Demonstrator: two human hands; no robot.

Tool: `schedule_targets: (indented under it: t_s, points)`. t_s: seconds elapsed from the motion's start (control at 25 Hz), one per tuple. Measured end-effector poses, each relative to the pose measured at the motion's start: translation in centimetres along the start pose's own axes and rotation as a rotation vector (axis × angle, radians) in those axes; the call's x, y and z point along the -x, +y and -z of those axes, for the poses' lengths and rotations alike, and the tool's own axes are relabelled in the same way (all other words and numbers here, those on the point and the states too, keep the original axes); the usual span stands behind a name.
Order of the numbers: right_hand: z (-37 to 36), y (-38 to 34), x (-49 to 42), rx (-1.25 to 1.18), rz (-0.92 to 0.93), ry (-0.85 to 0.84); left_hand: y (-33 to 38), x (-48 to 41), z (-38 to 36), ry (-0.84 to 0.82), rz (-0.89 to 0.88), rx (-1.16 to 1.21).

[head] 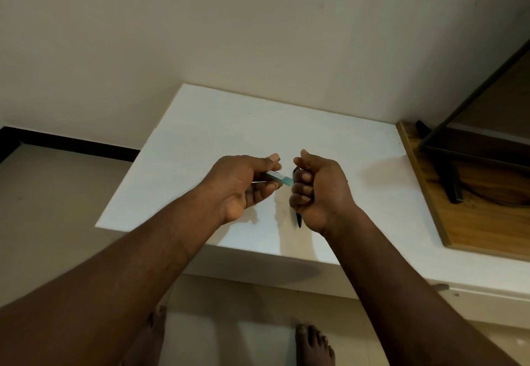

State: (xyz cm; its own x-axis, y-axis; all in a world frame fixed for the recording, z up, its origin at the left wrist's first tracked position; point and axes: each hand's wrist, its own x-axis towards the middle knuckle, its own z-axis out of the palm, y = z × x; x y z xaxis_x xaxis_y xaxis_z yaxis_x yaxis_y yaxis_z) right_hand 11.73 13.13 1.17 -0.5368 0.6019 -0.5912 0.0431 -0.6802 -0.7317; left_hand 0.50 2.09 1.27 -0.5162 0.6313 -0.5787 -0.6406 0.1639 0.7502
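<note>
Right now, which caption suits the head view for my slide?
Left hand pinches teal tube, right hand grips dark pen, above white table.

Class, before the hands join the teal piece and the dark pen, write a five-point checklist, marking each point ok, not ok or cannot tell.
1. Left hand pinches the teal piece: ok.
2. Right hand grips the dark pen in a fist: ok.
3. Teal piece's free end points toward the pen's upper end: ok.
4. Pen tip clear of the white table: cannot tell.
5. Teal piece and pen already touching: cannot tell.
</note>
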Motion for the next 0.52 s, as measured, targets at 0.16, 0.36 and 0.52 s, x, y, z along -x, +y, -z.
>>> schedule_targets:
  t_s: [0.16,0.36,0.52]
  points:
    - [-0.54,0.22,0.29,0.247,0.134,0.032,0.04,0.09,0.01,-0.013,0.0,-0.027]
    - [-0.91,0.34,0.66,0.371,0.214,0.04,0.16,0.33,0.07,-0.022,-0.013,-0.035]
    - [-0.93,0.41,0.67,0.41,0.27,0.039,0.12,0.33,-0.02,-0.021,-0.016,-0.035]
